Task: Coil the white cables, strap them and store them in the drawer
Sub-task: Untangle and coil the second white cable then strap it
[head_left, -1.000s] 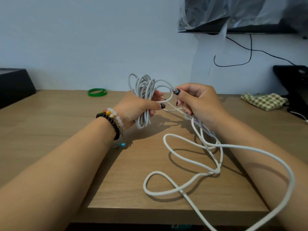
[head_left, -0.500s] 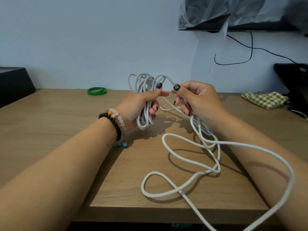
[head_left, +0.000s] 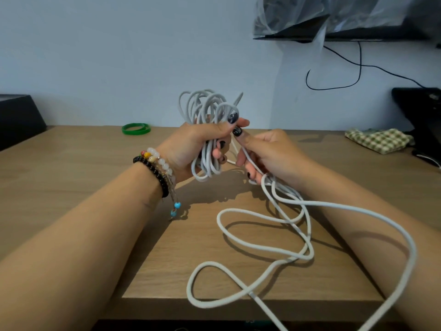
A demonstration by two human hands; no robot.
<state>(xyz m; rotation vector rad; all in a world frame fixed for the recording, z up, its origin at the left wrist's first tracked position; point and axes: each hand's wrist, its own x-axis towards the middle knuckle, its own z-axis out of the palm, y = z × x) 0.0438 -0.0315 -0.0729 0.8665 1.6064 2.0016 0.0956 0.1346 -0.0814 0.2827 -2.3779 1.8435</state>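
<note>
step: coiling, mid-way by my read; no strap on, nothing stored
left hand (head_left: pixel 191 149): fingers and thumb wrapped tight round the coil (head_left: pixel 207 130), held upright above the table (head_left: pixel 71 187), far centre
coil: roughly six or seven loops showing at the top, they overlap so the count is loose; bottom of the loops hangs below the fist
right hand (head_left: pixel 269 156): just right of the left, fingertips near touching it; curled round the loose cable (head_left: pixel 307 230), feeding the strand toward the coil
loose cable: lies on the near-right part of the table in about three sloppy crossing loops; one long run arcs over the right forearm, another drops off the near edge, end out of view
done: a good part of the length is gathered in the left hand
left: wind in the loose loops, strap, put in drawer
drawer: not visible
straps: green band (head_left: pixel 136 128), looks like two rings stacked, far left of the hands on the table; likely the tie, can't confirm
cables: one continuous white cable as far as I can trace; can't tell if there's a second
other: one checked cloth (head_left: pixel 379 142) far right, one black box (head_left: pixel 19 118) far left, one black wire (head_left: pixel 358 68) on the wall
</note>
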